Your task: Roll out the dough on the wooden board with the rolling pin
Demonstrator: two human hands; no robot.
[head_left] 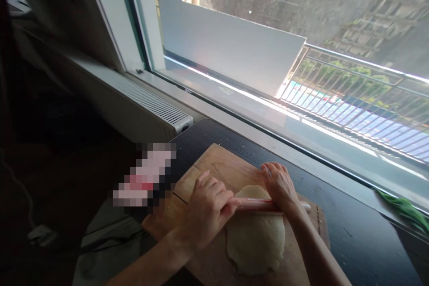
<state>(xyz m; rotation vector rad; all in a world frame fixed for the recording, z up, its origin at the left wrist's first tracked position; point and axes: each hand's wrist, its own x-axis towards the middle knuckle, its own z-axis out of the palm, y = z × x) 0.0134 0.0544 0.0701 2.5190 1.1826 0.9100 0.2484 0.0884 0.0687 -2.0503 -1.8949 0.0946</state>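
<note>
A rolling pin (256,204) lies across a flattened sheet of pale dough (256,243). My left hand (209,205) is closed round the pin's left end, its thumb along the side. Near the other end my right hand (278,185) is closed over the pin, and the pin's light tip pokes out beyond my wrist. The dough has an uneven rounded edge; most of it lies on the near side of the pin, with a smaller part beyond. Under the dough is a wooden board (221,163), partly covered by my hands and forearms.
The board rests on a dark table (355,228) with small crumbs. A blurred-out pink and white item (147,174) is left of the board. A white radiator (150,98) and a window sill (234,129) border the far side. Something green and leafy (405,210) lies at right.
</note>
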